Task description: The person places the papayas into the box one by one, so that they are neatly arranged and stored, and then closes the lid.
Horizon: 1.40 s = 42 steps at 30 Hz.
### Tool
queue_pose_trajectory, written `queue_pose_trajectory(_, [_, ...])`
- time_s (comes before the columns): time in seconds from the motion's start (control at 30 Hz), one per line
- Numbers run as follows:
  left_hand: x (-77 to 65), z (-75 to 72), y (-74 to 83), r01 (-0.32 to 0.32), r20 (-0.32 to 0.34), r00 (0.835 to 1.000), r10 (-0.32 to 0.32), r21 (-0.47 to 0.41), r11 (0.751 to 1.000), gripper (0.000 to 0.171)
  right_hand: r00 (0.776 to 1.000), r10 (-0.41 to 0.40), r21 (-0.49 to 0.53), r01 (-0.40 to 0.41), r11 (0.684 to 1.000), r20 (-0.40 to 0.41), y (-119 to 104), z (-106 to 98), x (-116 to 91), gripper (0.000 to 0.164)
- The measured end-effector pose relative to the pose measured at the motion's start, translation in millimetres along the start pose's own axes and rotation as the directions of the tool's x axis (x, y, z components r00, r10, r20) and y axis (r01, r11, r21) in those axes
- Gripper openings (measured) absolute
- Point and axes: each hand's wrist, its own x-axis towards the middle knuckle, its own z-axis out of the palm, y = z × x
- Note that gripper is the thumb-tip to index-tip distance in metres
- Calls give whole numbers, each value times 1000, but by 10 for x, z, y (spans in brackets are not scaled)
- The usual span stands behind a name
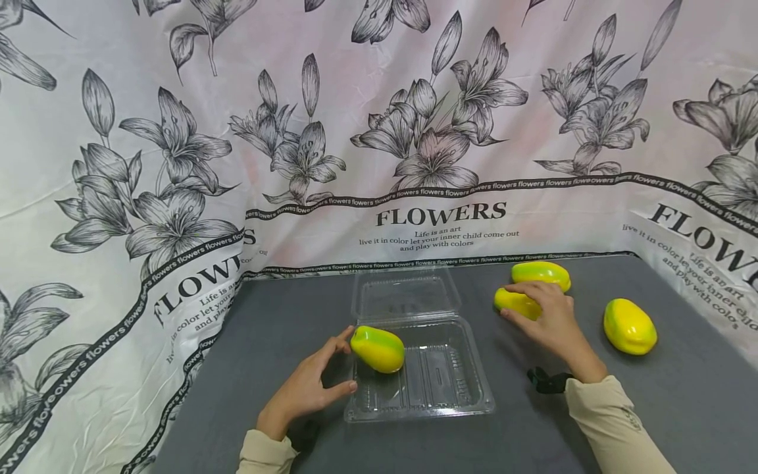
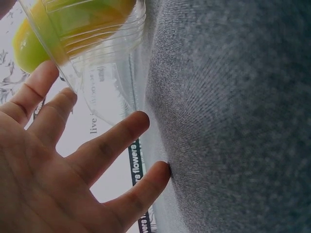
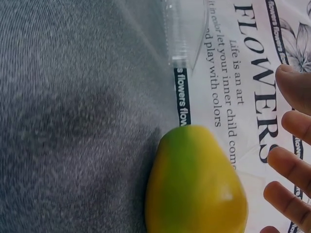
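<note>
A clear plastic clamshell box (image 1: 438,368) stands with its lid (image 1: 405,296) folded back. One yellow-green papaya (image 1: 379,350) lies at the left side of its base. My left hand (image 1: 314,382) is at that side, thumb and fingers spread; in the left wrist view two fingertips (image 2: 48,73) are right at the box's rim. On the right, my right hand (image 1: 547,322) is over another papaya (image 1: 514,303), partly covering it in the head view. In the right wrist view this papaya (image 3: 194,184) shows below spread fingers (image 3: 291,165), with a gap between them.
Behind the right hand lies a third papaya (image 1: 541,273), and another papaya (image 1: 630,327) rests farther right. All stand on a grey tabletop (image 1: 284,303). A flower-printed cloth (image 1: 331,230) hangs along the back and sides.
</note>
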Motion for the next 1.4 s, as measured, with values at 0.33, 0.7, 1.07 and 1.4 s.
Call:
queue_pose_trajectory(0.33, [9,-7,0,-11,-9,1000,11,-6,1000,60,999,48,-19,-48,999,-13,111,-15,-32,46])
queue_pose_trajectory(0.7, [0,-1,3,18,2,1000,-18,-15,1000,80,995,93,-42,-92,995,23,239,-1,-92,50])
queue_pose_trajectory(1.07, [-13,-5,3,10,-6,1000,-11,-11,1000,72,988,141,-12,-141,990,57,317,15,-123,54])
queue_pose_trajectory(1.4, [-26,1,7,12,7,1000,-12,-19,1000,48,987,145,-16,-145,989,64,404,47,-153,52])
